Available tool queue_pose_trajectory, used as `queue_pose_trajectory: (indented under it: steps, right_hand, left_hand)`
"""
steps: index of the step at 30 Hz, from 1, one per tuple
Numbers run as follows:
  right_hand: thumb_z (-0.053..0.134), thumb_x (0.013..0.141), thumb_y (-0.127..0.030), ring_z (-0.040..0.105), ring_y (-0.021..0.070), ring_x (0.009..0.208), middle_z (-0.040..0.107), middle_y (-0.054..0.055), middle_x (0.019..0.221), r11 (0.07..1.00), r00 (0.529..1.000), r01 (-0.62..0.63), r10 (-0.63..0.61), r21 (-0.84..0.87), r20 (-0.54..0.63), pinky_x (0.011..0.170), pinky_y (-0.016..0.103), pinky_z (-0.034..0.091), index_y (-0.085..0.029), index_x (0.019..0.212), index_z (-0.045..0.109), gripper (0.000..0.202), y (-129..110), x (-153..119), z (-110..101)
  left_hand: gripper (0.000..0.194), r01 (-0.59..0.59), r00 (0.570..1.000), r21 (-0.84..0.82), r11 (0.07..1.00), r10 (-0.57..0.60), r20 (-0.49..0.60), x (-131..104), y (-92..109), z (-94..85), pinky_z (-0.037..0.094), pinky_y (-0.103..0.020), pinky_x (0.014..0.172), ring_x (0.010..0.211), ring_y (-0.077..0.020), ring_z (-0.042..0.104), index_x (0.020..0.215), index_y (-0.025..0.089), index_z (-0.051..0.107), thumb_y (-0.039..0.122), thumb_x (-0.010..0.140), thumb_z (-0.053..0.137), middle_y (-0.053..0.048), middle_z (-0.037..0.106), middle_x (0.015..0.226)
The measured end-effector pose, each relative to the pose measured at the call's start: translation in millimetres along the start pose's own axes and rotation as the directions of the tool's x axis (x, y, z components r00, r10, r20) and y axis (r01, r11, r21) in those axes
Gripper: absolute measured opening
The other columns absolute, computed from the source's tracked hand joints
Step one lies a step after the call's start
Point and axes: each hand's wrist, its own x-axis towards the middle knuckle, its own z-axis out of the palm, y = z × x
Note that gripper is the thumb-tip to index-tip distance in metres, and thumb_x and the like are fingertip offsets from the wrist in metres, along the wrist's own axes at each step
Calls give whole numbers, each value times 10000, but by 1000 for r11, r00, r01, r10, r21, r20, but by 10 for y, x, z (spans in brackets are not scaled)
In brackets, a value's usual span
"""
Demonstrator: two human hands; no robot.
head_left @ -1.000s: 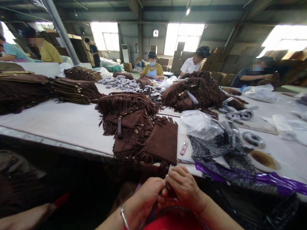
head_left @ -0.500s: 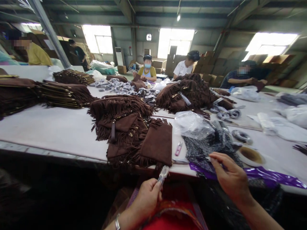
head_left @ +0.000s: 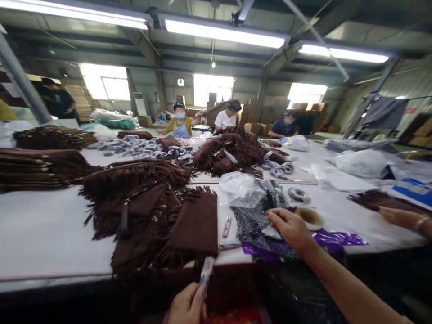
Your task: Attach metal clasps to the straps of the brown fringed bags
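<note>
My left hand (head_left: 187, 303) is closed on a small clear plastic-wrapped item (head_left: 206, 271), below the table's front edge. Over the black-and-white speckled fabric (head_left: 251, 221), my right hand (head_left: 292, 227) has thumb and forefinger pinched together; whatever may be between them is too small to name. A dark brown fringed pouch (head_left: 195, 222) lies at the table edge beside a heap of similar pouches (head_left: 145, 202). Pink thread snips (head_left: 227, 226) rest between the pouch and the fabric. Clear plastic (head_left: 241, 189) covers the fabric's far part.
Stacked brown pouches (head_left: 37, 168) stand at the left, and another brown heap (head_left: 232, 150) is farther back. A tape roll (head_left: 308, 218) and purple plastic (head_left: 340, 238) lie at the right. Another person's hand (head_left: 400, 217) touches brown fringe at the far right. Several people work across the table.
The view has swung right and up, bringing a neighbour's hand into sight. My left hand still holds the wrapped item lower in view; my right hand remains over the speckled fabric.
</note>
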Motion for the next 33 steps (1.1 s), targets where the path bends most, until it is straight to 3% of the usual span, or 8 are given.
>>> queue_pose_trajectory:
  steps: [3,7,14,17,20,26,29,33]
  right_hand:
    - [587,852,-415,629,197,638,701,14,666,999,951,29,-38,31,308,623,288,478,-188,842,750,280,-189,-409,559]
    - [551,878,-364,660,226,795,741,36,812,995,859,39,-78,87,506,743,313,482,-186,837,743,264,-334,-766,1097]
    - [585,826,-256,669,196,730,747,32,806,995,762,97,-66,-12,644,672,274,485,-194,977,728,217,-427,-836,1440]
    - [585,791,-191,659,169,675,740,10,750,988,734,144,-66,-59,676,612,240,457,-204,880,729,170,-429,-834,1492]
    - [581,772,-160,658,154,667,730,-4,708,982,738,164,-59,-94,673,597,218,435,-205,756,707,136,-437,-845,1509]
    - [559,819,-207,635,187,668,711,43,693,939,822,216,-27,-269,568,610,269,380,-198,690,670,170,-440,-910,1579]
    - [559,821,-209,614,195,624,691,51,647,911,837,242,-22,-333,547,580,283,348,-195,648,640,192,-413,-911,1620]
    - [497,881,-212,637,225,725,698,80,748,893,858,274,-59,-357,511,664,312,418,-184,751,659,209,-398,-861,1511]
  left_hand:
    - [504,-65,995,127,990,75,-72,-129,167,22,318,-271,531,526,-153,449,637,226,481,655,883,381,3,498,534]
    - [353,-123,984,316,941,157,-84,-237,280,-17,315,-274,571,595,-162,506,693,214,524,391,956,369,-34,587,642]
    - [337,-138,984,381,914,170,-51,-294,279,-56,313,-294,595,657,-191,582,785,192,561,315,974,310,-93,654,746]
    - [363,-132,987,386,913,157,-32,-300,297,-80,328,-299,600,686,-208,603,818,180,574,335,981,290,-116,665,778]
    - [366,-128,988,380,916,152,-34,-291,298,-100,331,-300,602,692,-210,606,834,177,585,340,982,293,-114,667,783]
    - [383,-120,989,258,959,139,-56,-257,312,-91,328,-286,600,661,-177,553,767,179,572,378,979,322,-71,642,740]
    - [387,-141,988,199,970,151,-39,-252,323,-89,334,-280,612,689,-174,533,759,175,573,405,968,343,-56,621,738]
    - [378,-73,995,114,991,80,-60,-227,318,-105,321,-271,580,630,-152,466,700,185,533,430,941,377,-11,535,645]
